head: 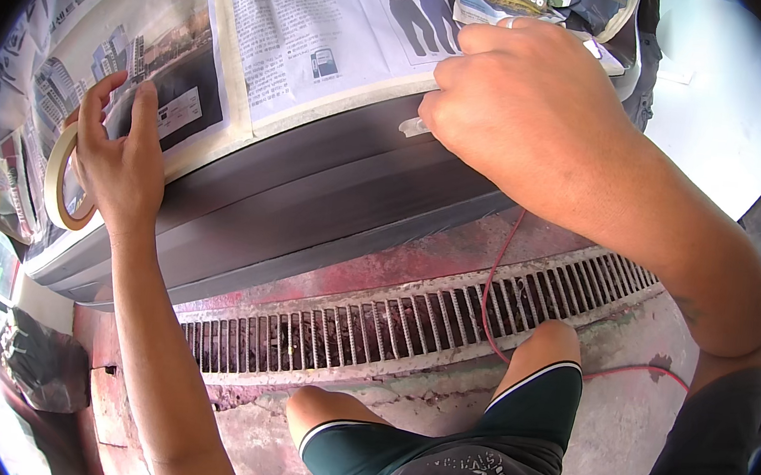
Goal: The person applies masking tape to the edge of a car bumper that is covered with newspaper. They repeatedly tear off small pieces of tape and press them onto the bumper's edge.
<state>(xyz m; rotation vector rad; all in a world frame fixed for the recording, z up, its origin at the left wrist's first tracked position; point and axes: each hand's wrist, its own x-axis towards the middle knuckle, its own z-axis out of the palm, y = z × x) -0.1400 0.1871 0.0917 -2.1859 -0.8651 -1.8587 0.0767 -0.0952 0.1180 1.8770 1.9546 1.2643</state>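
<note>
Sheets of newspaper (pixel 318 25) cover the upper part of a vehicle's body, their lower edge fixed with masking tape (pixel 338 106). Below that tape the dark grey bumper panel (pixel 317 183) is bare. A roll of masking tape (pixel 60 179) hangs at my left hand (pixel 121 151), which holds it on the palm side; thumb and forefinger are raised apart over the paper. My right hand (pixel 511 92), fingers curled, is at the paper's lower edge on the right; what its fingertips hold is hidden. A short strip of tape (pixel 415 127) sticks out beneath its knuckles, on the grey panel.
A steel-bar drain grate (pixel 344 330) crosses the worn concrete floor below the vehicle. A red hose or cable (pixel 491 282) runs over it, beside my knee. At the lower left stands a dark, plastic-wrapped object (pixel 45 363). A white surface (pixel 715 118) lies at the right.
</note>
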